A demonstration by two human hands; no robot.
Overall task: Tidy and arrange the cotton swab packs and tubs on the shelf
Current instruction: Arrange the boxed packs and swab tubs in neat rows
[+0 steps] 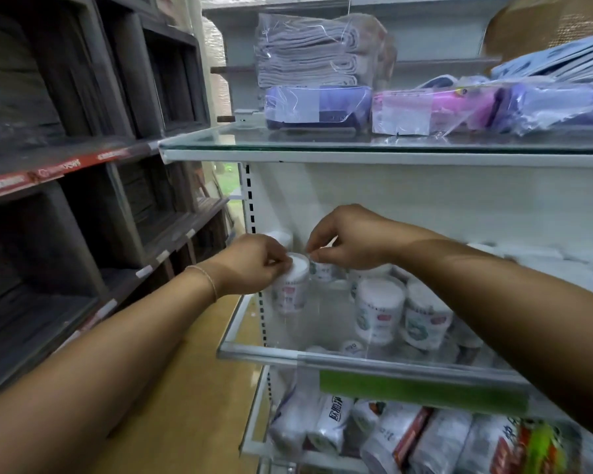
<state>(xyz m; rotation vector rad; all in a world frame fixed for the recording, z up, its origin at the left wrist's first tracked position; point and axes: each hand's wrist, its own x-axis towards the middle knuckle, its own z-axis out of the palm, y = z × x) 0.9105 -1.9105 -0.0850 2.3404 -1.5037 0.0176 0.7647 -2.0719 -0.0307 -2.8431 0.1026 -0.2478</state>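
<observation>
White plastic tub (pixel 293 289) of cotton swabs, round and upright, topped with a flat pale lid and wrapped in a label with pink and green print too blurred to read. Stands at the left end of the middle glass shelf (pixel 240 352), near the white back panel. Pinched at the lid's rim by the left hand (pixel 250 265), fingers and thumb curled round the top, a thin bracelet (pixel 206 277) on that wrist. Right hand (pixel 346 241) just beside, knuckles up, fingers curled down, tips meeting at the gap between that lid and a second tub (pixel 322 271) close behind; grip on either not to be told through the blur. Further right on the same shelf, two larger tubs (pixel 379 311) side by side and touching, same white bodies and green-and-pink labels, partly under the right forearm. Along the shelf's front edge, a green strip (pixel 421 388). Below, white wrapped packs (pixel 332 425) lying crowded together. Above, on the upper glass shelf (pixel 220 145), folded cloths (pixel 308 49) in clear plastic. Off to the left, dark wooden shelving (pixel 83 131).
</observation>
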